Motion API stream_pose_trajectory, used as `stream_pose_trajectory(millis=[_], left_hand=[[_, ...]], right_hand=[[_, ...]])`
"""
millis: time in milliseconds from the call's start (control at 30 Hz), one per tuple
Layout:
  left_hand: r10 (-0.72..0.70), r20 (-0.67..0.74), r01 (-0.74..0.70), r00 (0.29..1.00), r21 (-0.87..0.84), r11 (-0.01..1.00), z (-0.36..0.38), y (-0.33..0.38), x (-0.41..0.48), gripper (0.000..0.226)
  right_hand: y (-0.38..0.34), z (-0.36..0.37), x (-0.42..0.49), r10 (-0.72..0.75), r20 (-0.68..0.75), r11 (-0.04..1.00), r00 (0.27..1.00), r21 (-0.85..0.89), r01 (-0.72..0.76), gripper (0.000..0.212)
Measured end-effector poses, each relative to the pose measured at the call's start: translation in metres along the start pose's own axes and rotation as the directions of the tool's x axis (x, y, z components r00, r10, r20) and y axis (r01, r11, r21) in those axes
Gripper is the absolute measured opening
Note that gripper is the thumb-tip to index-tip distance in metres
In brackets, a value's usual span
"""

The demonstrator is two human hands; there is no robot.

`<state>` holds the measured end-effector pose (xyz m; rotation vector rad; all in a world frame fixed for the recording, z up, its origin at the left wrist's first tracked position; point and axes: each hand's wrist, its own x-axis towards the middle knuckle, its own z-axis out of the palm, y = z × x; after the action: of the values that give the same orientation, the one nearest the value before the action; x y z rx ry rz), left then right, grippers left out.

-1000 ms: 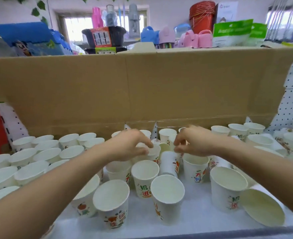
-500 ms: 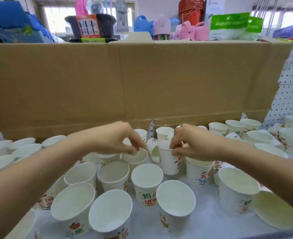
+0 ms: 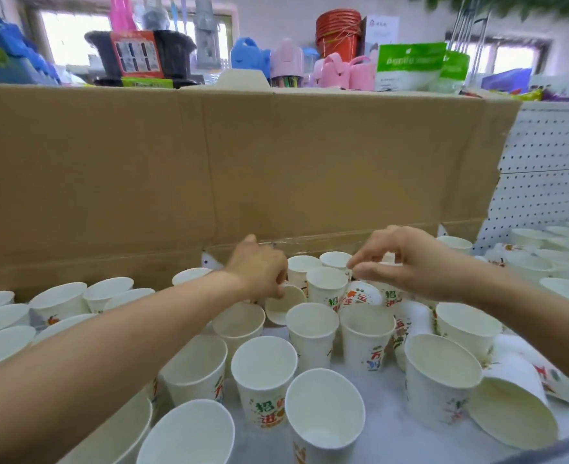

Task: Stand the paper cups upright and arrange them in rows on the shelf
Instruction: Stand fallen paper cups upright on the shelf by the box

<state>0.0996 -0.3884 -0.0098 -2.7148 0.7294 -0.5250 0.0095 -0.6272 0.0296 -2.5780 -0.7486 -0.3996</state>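
Note:
Many white paper cups with coloured print crowd the white shelf. Most stand upright; several lie tipped. My left hand reaches to the back of the middle group and pinches the rim of a tilted cup whose mouth faces me. My right hand hovers just right of an upright cup, fingers loosely curled and holding nothing. Beneath its fingertips lies a tipped cup with its printed side up. More tipped cups lie at the front right.
A tall brown cardboard wall closes the shelf's back, with shop goods above it. White pegboard stands at the right. Rows of upright cups fill the left side, more cups the far right.
My right hand has let go of the cup it held, which now stands upright. My left hand has taken hold of a tilted cup farther back. The view has shifted left and closer.

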Motion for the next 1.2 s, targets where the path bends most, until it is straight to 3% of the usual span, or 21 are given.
stream_pose_trajectory(millis=[167,333,500,667,833,933,1000,1100,1200], left_hand=[[-0.086,-0.063,0.083,0.994,-0.054,0.995,-0.005,-0.011,0.012,0.018],[-0.071,0.038,0.073,0.997,-0.057,0.996,-0.001,-0.013,0.016,0.018],[-0.108,-0.011,0.106,0.994,-0.106,0.989,-0.016,-0.011,0.013,0.029],[-0.086,0.091,0.097,0.992,-0.124,0.987,-0.025,0.002,0.012,0.025],[-0.12,0.093,0.14,0.988,-0.246,0.959,-0.023,0.012,0.018,0.023],[-0.073,0.046,0.086,0.996,-0.416,0.905,-0.028,0.019,0.018,0.02],[0.014,0.098,0.036,0.995,-0.491,0.87,-0.031,0.027,0.016,0.024],[0.123,0.134,-0.059,0.983,-0.405,0.913,-0.026,0.039,0.018,0.027],[0.157,0.1,-0.122,0.982,-0.294,0.948,-0.025,0.043,0.019,0.018]], right_hand=[[0.031,-0.012,-0.006,0.111,-0.017,0.994,0.994,-0.007,-0.111,0.012],[0.051,-0.007,-0.003,0.204,0.068,0.969,0.977,-0.159,-0.191,0.013],[0.061,0.001,0.008,0.242,0.165,0.947,0.956,-0.254,-0.195,0.017],[0.06,0.012,0.027,0.23,0.242,0.93,0.943,-0.338,-0.141,0.024],[0.064,0.019,0.036,0.276,0.221,0.879,0.935,-0.452,-0.153,0.03],[0.065,0.02,0.039,0.323,0.288,0.882,0.901,-0.438,-0.176,0.035],[0.063,0.022,0.041,0.332,0.337,0.902,0.881,-0.386,-0.192,0.038],[0.064,0.027,0.042,0.319,0.375,0.934,0.87,-0.283,-0.22,0.036],[0.066,0.024,0.041,0.239,0.333,0.968,0.912,-0.16,-0.196,0.027]])
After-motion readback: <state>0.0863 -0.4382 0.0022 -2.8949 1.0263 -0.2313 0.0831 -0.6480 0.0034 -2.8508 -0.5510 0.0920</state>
